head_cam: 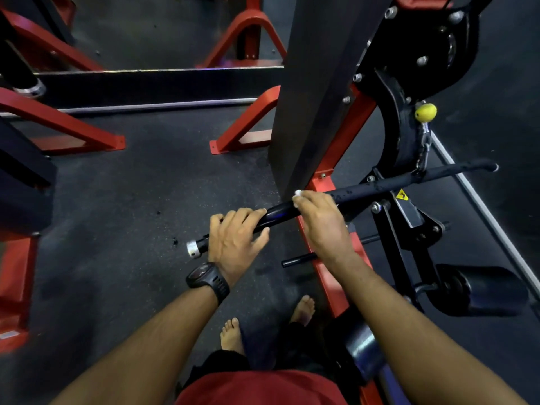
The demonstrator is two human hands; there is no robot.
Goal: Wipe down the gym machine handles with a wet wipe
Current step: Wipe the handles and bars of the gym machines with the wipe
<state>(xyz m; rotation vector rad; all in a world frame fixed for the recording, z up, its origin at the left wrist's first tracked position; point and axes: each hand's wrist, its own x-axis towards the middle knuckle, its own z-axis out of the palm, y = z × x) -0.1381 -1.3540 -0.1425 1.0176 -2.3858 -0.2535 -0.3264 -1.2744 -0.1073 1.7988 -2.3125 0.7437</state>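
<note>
Head view: at the left, the left hand (236,238) curls over the black handle bar (380,187) just inside its silver end cap (193,248), steadying it. Just beside it, the right hand (320,213) wraps the bar with the white wet wipe (298,193) bunched under its fingers, only a corner showing. Farther right the bar carries droplets and slants up to its far grip. The step looks like wiping the left half. Next, the wipe probably needs sliding along under firm pressure while the left hand braces the bar against swinging.
</note>
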